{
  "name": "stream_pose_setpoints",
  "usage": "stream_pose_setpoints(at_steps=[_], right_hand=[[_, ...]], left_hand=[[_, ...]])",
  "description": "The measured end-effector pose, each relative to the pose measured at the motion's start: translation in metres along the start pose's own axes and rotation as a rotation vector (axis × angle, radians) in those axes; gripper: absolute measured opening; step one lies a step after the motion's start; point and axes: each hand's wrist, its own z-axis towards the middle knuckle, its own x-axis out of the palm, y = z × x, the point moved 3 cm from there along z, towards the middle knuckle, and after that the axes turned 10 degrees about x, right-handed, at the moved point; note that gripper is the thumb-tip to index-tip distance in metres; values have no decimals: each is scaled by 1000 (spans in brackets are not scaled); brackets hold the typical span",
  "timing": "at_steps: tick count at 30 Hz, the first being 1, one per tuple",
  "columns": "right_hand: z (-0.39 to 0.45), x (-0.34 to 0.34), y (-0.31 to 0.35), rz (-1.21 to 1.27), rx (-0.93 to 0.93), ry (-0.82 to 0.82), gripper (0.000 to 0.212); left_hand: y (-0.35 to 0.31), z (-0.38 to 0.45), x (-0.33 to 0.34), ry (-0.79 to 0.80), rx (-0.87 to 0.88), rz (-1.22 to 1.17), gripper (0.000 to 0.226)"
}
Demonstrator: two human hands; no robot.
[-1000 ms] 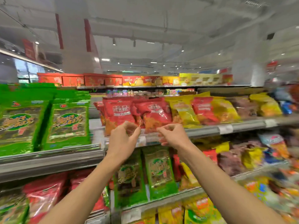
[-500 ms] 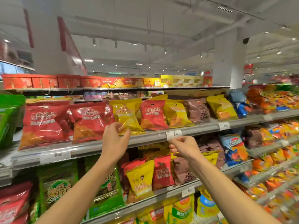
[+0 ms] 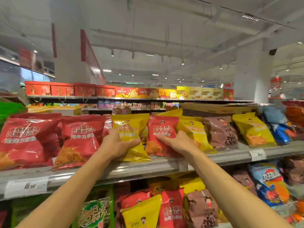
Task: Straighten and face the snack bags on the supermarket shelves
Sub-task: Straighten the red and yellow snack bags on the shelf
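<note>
Snack bags stand in a row on the grey upper shelf [image 3: 134,170]. My left hand [image 3: 116,143] grips the lower left of a yellow snack bag [image 3: 130,127] at the middle of the shelf, thumb across its front. My right hand [image 3: 178,143] rests with fingers spread on the front of the red snack bag [image 3: 162,127] right beside it; whether it grips is unclear. Two large red bags [image 3: 28,139] [image 3: 80,137] stand to the left. Another yellow bag [image 3: 195,132], a brown bag [image 3: 220,130] and a further yellow bag [image 3: 253,129] lean to the right.
Blue bags [image 3: 276,127] fill the shelf's right end. The lower shelf holds a green bag [image 3: 95,213], yellow, red and brown bags and a blue bag [image 3: 269,183]. Red and yellow boxes [image 3: 85,89] line a far top shelf. A white pillar [image 3: 248,71] stands behind.
The view has moved right along the shelf and closer. My left hand has closed on the yellow bag, and my right hand has risen from the shelf edge onto the red bag.
</note>
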Motion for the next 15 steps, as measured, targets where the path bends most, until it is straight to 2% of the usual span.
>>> stream_pose_setpoints(at_steps=[2, 5, 7, 9, 13, 15], right_hand=[[12, 6, 3, 56, -7, 101, 56], [22, 12, 8, 105, -43, 215, 47], [27, 15, 6, 121, -50, 236, 44], [30, 18, 4, 91, -73, 197, 52], [33, 21, 3, 9, -125, 81, 61], [33, 18, 7, -43, -185, 18, 65]], left_hand=[[5, 7, -1, 73, -39, -94, 106], [11, 14, -1, 108, -50, -142, 74], [14, 15, 1, 131, -41, -164, 51], [16, 14, 4, 146, -61, -183, 38], [15, 11, 2, 94, -142, -192, 63], [14, 10, -2, 54, -156, -201, 58]])
